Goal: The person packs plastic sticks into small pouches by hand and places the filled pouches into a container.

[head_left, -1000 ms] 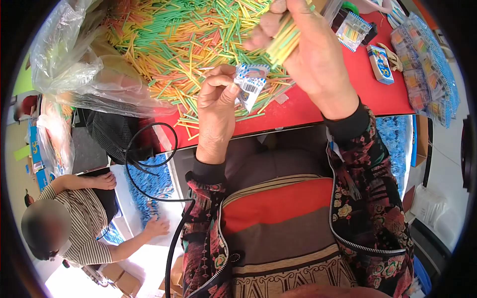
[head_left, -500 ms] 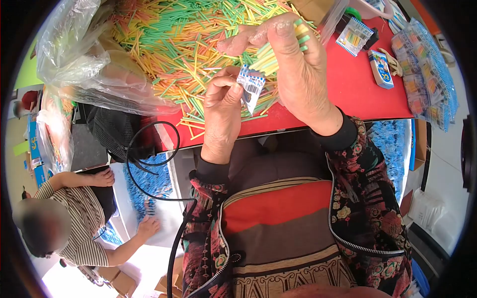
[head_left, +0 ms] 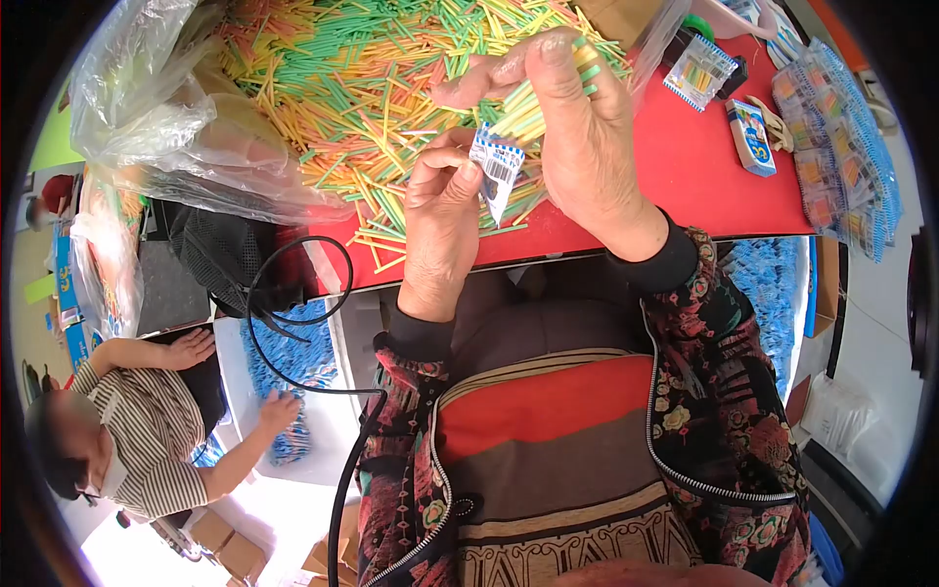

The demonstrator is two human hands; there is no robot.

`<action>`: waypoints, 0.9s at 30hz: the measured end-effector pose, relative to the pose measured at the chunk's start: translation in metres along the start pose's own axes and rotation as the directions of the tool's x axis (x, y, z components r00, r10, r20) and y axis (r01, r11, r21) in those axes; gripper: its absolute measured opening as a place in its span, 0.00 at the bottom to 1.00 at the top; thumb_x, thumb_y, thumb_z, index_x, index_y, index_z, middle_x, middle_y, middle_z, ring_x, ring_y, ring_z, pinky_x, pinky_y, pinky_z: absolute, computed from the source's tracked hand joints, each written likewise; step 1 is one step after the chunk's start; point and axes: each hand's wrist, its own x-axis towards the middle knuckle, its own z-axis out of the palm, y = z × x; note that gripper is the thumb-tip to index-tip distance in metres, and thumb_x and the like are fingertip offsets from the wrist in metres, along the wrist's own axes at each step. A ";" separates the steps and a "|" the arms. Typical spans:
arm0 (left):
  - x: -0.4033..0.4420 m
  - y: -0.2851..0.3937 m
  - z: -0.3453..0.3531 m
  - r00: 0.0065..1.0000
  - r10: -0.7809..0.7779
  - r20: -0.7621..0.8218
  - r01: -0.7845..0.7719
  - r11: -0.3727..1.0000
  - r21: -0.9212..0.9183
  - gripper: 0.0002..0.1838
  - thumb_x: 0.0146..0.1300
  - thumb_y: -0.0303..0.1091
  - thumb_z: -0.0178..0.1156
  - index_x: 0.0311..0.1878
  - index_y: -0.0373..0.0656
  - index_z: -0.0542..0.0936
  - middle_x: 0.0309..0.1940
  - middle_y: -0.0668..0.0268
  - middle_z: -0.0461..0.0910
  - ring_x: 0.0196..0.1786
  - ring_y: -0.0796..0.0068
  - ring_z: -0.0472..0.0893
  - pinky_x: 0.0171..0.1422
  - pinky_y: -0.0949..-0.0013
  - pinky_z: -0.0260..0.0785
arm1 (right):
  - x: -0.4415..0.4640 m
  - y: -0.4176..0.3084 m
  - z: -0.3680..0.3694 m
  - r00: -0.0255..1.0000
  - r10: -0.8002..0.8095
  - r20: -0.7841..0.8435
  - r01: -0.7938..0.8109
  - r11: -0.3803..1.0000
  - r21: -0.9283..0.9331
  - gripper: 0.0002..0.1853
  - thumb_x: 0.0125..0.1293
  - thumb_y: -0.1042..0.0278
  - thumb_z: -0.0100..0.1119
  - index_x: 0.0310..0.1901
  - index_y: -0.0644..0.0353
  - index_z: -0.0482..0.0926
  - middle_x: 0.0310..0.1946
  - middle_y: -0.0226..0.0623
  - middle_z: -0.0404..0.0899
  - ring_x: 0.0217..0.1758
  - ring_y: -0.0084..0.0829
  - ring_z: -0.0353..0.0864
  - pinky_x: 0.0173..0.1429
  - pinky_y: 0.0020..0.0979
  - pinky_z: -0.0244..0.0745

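In the head view my left hand (head_left: 440,220) pinches a small blue-and-white printed packet (head_left: 499,174) between thumb and fingers, its checkered edge uppermost. My right hand (head_left: 592,161) is closed round a bundle of thin yellow and pale green sticks (head_left: 525,113). The bundle's lower ends meet the packet's top edge; whether they are inside it I cannot tell. Beneath and beyond both hands spreads a large heap of loose green, yellow and orange sticks (head_left: 342,108).
On the red table (head_left: 685,186) lie a filled packet (head_left: 700,73) and a small blue-and-white box (head_left: 751,137). Strips of filled packets (head_left: 841,147) hang at the right edge. Clear plastic sheeting (head_left: 166,127) borders the heap. A black cable (head_left: 342,440) loops at left, near a co-worker (head_left: 147,430).
My right hand and the bundle have shifted slightly left, closer over the packet. The packet has barely moved. At left, the co-worker's head has turned and their lower hand has moved up.
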 end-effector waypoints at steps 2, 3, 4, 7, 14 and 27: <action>0.001 0.000 0.001 1.000 0.005 -0.001 -0.005 1.000 -0.016 0.03 0.62 0.27 0.60 0.36 0.42 0.76 0.50 0.65 0.73 0.51 0.73 0.73 0.58 0.66 0.65 | -0.003 0.004 -0.002 0.998 -0.044 0.051 0.047 0.996 -0.071 0.19 0.74 0.52 0.40 0.35 0.61 0.70 0.31 0.45 0.80 0.42 0.40 0.83 0.50 0.38 0.77; 0.000 0.000 0.001 1.000 0.006 -0.001 -0.006 1.000 -0.016 0.03 0.62 0.27 0.60 0.36 0.42 0.76 0.50 0.65 0.73 0.51 0.73 0.73 0.58 0.66 0.65 | -0.004 0.005 -0.002 0.998 -0.044 0.052 0.048 0.996 -0.070 0.19 0.74 0.52 0.40 0.35 0.61 0.70 0.31 0.45 0.80 0.42 0.40 0.83 0.50 0.38 0.77; 0.000 0.000 0.003 1.000 -0.004 -0.009 0.003 0.999 -0.040 0.03 0.62 0.27 0.60 0.37 0.42 0.76 0.50 0.65 0.73 0.51 0.73 0.73 0.59 0.66 0.65 | -0.006 0.006 -0.002 0.996 -0.074 0.057 0.080 0.990 -0.114 0.19 0.74 0.53 0.40 0.35 0.61 0.70 0.31 0.44 0.80 0.42 0.39 0.83 0.51 0.37 0.76; 0.000 0.002 0.003 1.000 -0.018 -0.009 0.017 0.997 -0.081 0.03 0.62 0.27 0.60 0.37 0.42 0.76 0.49 0.65 0.73 0.50 0.73 0.73 0.59 0.67 0.65 | -0.010 0.006 -0.004 0.995 -0.066 0.068 0.077 0.981 -0.180 0.18 0.74 0.53 0.40 0.36 0.61 0.71 0.34 0.43 0.81 0.43 0.36 0.83 0.54 0.35 0.74; 0.001 0.004 0.005 0.999 0.030 -0.041 -0.030 1.000 -0.002 0.05 0.60 0.23 0.62 0.38 0.41 0.76 0.47 0.67 0.74 0.49 0.75 0.73 0.57 0.70 0.64 | -0.013 0.009 -0.016 0.948 0.258 0.185 -0.197 0.935 -0.295 0.21 0.72 0.52 0.46 0.45 0.63 0.79 0.49 0.37 0.79 0.51 0.26 0.77 0.57 0.27 0.70; 0.020 -0.007 0.005 0.911 0.411 0.030 -0.356 0.749 0.559 0.09 0.56 0.19 0.62 0.37 0.43 0.77 0.39 0.70 0.70 0.47 0.78 0.71 0.52 0.75 0.65 | -0.012 0.024 -0.019 0.944 0.326 0.052 -0.328 0.944 0.037 0.13 0.70 0.67 0.51 0.52 0.63 0.74 0.44 0.41 0.80 0.46 0.27 0.80 0.53 0.27 0.73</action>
